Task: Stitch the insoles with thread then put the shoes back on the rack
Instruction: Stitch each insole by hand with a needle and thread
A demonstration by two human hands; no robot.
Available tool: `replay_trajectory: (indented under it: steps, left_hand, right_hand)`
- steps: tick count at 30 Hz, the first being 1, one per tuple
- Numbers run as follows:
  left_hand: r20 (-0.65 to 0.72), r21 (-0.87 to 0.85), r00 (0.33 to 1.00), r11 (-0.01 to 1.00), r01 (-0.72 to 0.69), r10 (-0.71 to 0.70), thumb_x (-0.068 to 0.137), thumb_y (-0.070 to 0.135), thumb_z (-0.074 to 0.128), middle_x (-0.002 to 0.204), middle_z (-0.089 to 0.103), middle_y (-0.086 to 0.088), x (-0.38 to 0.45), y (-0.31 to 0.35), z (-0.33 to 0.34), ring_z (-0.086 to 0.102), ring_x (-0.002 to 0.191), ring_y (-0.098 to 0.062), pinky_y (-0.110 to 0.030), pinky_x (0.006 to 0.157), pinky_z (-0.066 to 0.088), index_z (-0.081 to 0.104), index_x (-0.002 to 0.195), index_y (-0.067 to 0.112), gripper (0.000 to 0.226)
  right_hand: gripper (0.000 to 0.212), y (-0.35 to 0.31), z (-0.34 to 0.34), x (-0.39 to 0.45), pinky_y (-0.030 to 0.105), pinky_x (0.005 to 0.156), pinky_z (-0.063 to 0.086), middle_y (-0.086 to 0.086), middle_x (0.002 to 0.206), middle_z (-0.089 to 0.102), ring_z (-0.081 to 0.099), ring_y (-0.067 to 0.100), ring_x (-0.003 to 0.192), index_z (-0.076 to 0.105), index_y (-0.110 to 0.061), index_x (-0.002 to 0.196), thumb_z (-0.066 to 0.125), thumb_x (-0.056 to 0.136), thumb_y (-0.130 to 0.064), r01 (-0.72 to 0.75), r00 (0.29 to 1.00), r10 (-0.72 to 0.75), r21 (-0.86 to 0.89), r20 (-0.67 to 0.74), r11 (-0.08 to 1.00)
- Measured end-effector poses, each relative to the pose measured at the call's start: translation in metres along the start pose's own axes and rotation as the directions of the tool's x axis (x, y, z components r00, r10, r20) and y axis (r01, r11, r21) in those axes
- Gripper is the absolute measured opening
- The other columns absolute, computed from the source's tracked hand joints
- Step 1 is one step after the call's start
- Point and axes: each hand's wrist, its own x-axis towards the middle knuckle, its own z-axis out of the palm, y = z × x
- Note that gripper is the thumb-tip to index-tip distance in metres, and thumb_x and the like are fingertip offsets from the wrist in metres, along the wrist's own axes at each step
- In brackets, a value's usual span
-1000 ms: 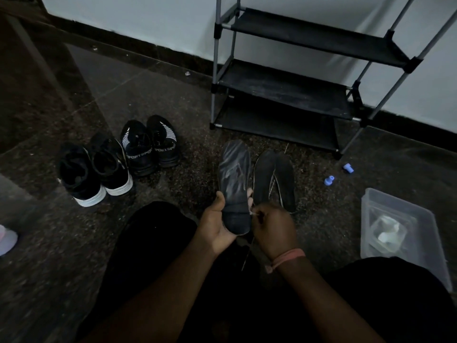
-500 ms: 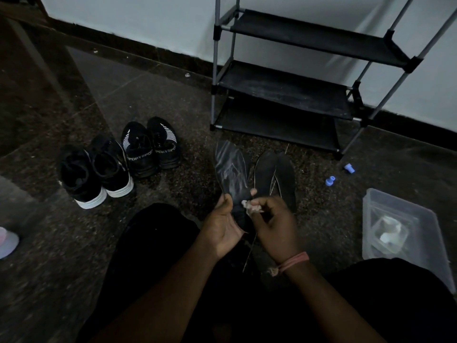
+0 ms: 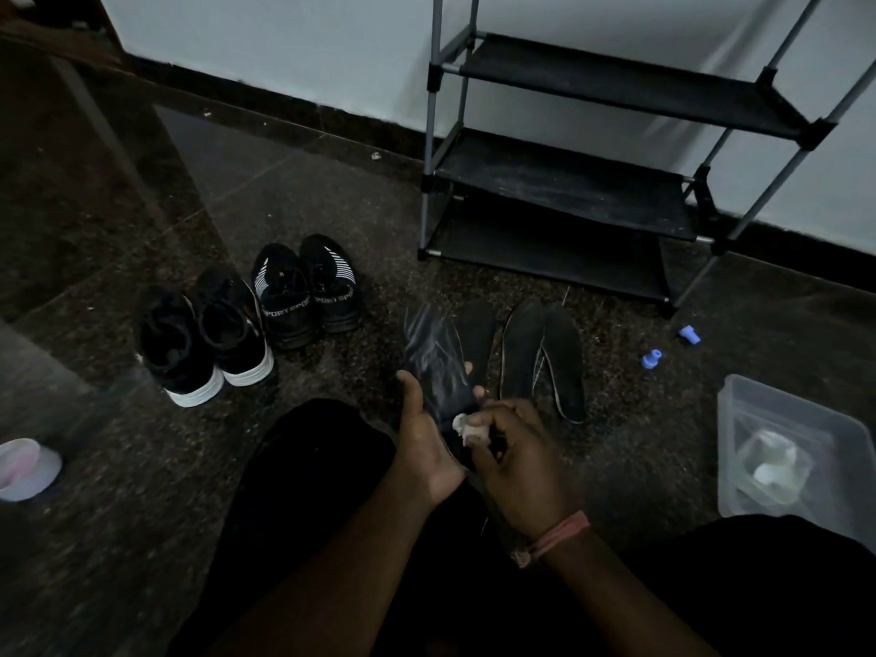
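Stitching this insole (image 3: 438, 367) well means keeping it steady, so my left hand (image 3: 424, 438) wraps its heel end, thumb on the near face and fingertips showing past the far edge. My right hand (image 3: 519, 459) is curled just beside it, fingers pinching something pale at the insole's lower edge; whether that is the needle's end or a wad of thread, I cannot tell in this dim light. I judge each pull should go slow and straight, thread kept taut, fingers clear of the point.

The insole sits in front of the rack (image 3: 592, 182), its long axis running away from me, toe toward the rack, tilted slightly left. Three more insoles (image 3: 545, 358) lie nearer the rack, pointing the same way. The shoes (image 3: 246, 320) stand left of the rack.
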Motion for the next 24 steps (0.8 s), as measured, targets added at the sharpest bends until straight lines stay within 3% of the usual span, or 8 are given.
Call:
replay_trajectory:
  steps: [3, 6, 8, 11, 15, 18, 21, 24]
  left_hand:
    - [-0.008, 0.048, 1.0, 0.999, 0.022, -0.022, 0.086, 0.082, 0.036, 0.1, 0.067, -0.012, -0.006, -0.002, 0.002, 0.066, 0.095, -0.027, -0.043, 0.092, 0.054, 0.06, 0.139, 0.012, 0.091]
    - [0.001, 0.042, 0.999, 0.998, 0.049, -0.049, 0.092, 0.075, 0.039, 0.102, 0.067, -0.012, -0.009, -0.004, 0.005, 0.067, 0.1, -0.029, -0.044, 0.1, 0.05, 0.058, 0.141, 0.009, 0.084]
    - [0.019, 0.048, 0.997, 0.996, 0.072, -0.073, 0.094, 0.072, 0.04, 0.111, 0.068, -0.014, -0.012, -0.004, 0.01, 0.068, 0.105, -0.031, -0.045, 0.102, 0.049, 0.058, 0.14, 0.007, 0.081]
    - [0.047, 0.075, 0.994, 0.993, 0.096, -0.1, 0.096, 0.067, 0.042, 0.134, 0.064, -0.018, -0.016, -0.006, 0.012, 0.065, 0.12, -0.031, -0.044, 0.101, 0.048, 0.061, 0.137, 0.004, 0.077]
    - [0.019, 0.049, 0.998, 0.997, 0.053, -0.054, 0.099, 0.048, 0.043, 0.145, 0.054, -0.023, -0.013, -0.004, 0.003, 0.05, 0.137, -0.035, -0.045, 0.117, 0.036, 0.052, 0.143, 0.001, 0.065]
    - [0.005, -0.027, 1.0, 1.0, 0.004, -0.004, 0.092, 0.036, 0.038, 0.144, 0.053, -0.026, -0.005, 0.001, -0.003, 0.042, 0.142, -0.04, -0.05, 0.12, 0.031, 0.049, 0.144, -0.003, 0.066]
    - [0.024, -0.08, 0.999, 0.997, -0.02, 0.022, 0.084, 0.024, 0.036, 0.145, 0.051, -0.027, -0.004, 0.006, -0.002, 0.037, 0.143, -0.046, -0.055, 0.122, 0.023, 0.048, 0.143, -0.004, 0.067]
    - [0.043, -0.109, 0.999, 0.994, 0.004, 0.001, 0.093, 0.027, 0.037, 0.142, 0.057, -0.022, -0.006, 0.008, 0.002, 0.048, 0.136, -0.045, -0.056, 0.115, 0.034, 0.05, 0.142, 0.0, 0.058]
  right_hand:
    - [0.02, -0.007, 0.007, -0.003, 0.026, 0.09, 0.05, -0.005, 0.106, 0.062, 0.061, 0.009, 0.102, 0.068, -0.02, 0.107, 0.068, 0.089, -0.012, 0.075, 0.994, -0.067, -0.086, 0.087, 0.994]
    - [0.016, -0.011, 0.007, 0.0, 0.035, 0.087, 0.051, -0.004, 0.095, 0.068, 0.063, 0.013, 0.093, 0.07, -0.02, 0.095, 0.071, 0.085, -0.008, 0.138, 0.988, -0.124, -0.177, 0.089, 0.974]
    - [0.017, -0.008, 0.001, 0.006, 0.037, 0.08, 0.052, -0.005, 0.091, 0.069, 0.061, 0.016, 0.091, 0.07, -0.024, 0.09, 0.075, 0.08, -0.01, 0.167, 0.986, -0.161, -0.311, 0.044, 0.936]
    - [0.018, 0.005, -0.003, 0.013, 0.039, 0.079, 0.051, 0.0, 0.102, 0.068, 0.061, 0.021, 0.094, 0.071, -0.023, 0.099, 0.071, 0.083, -0.015, 0.095, 0.993, -0.114, -0.401, -0.022, 0.911]
    - [0.019, 0.004, 0.007, 0.005, 0.036, 0.084, 0.05, 0.006, 0.109, 0.065, 0.062, 0.022, 0.098, 0.069, -0.022, 0.104, 0.065, 0.086, -0.017, 0.054, 0.998, -0.043, -0.355, 0.036, 0.933]
    - [0.025, -0.001, 0.005, 0.004, 0.029, 0.088, 0.049, 0.002, 0.109, 0.065, 0.061, 0.017, 0.102, 0.07, -0.024, 0.103, 0.066, 0.082, -0.01, 0.051, 0.996, -0.031, -0.24, 0.084, 0.97]
    - [0.032, 0.004, 0.0, 0.008, 0.031, 0.089, 0.051, 0.0, 0.106, 0.063, 0.063, 0.016, 0.1, 0.072, -0.021, 0.101, 0.064, 0.078, -0.001, 0.026, 0.998, -0.017, -0.176, 0.053, 0.984]
    - [0.032, 0.004, -0.003, 0.007, 0.028, 0.083, 0.052, -0.004, 0.101, 0.06, 0.062, 0.013, 0.093, 0.073, -0.021, 0.1, 0.065, 0.078, 0.0, 0.038, 0.999, -0.03, -0.205, 0.044, 0.978]
